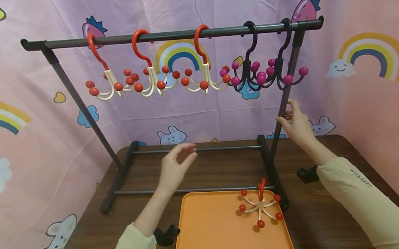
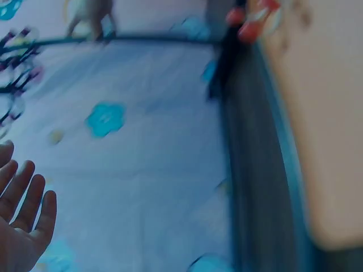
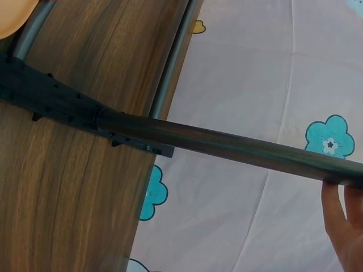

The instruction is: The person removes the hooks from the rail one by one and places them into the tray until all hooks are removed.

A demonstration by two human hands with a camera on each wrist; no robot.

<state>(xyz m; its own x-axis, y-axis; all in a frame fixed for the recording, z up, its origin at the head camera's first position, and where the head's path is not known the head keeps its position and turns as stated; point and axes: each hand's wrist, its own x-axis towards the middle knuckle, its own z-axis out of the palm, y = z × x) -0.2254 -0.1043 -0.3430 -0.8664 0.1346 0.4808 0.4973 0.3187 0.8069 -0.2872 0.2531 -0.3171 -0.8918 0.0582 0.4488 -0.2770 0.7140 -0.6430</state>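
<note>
Head view: a black rack [image 1: 175,35] is stood on the desk [image 1: 319,216], set toward the far edge. Three cream hangers [image 1: 152,75] with red hooks and red balls are hung on its top bar, followed toward the right by two black hangers [image 1: 247,66] with magenta balls. An orange tray [image 1: 211,233] is placed in front, between the desk's left and right edges; a loose hanger [image 1: 261,204], cream and red, is laid near the tray's far right corner. The left hand [image 1: 174,167] is raised over the desk, fingers loosely bent, thumb apart, nothing held. The rack's right upright [image 1: 285,94] is pinched by the right hand [image 1: 296,124], thumb and fingers nearly closed. Left wrist view: the left hand's fingers are seen extended and slightly parted; the tray is blurred. Right wrist view: the upright is touched by fingertips at the right; the remaining fingers are cut off by the frame.
</note>
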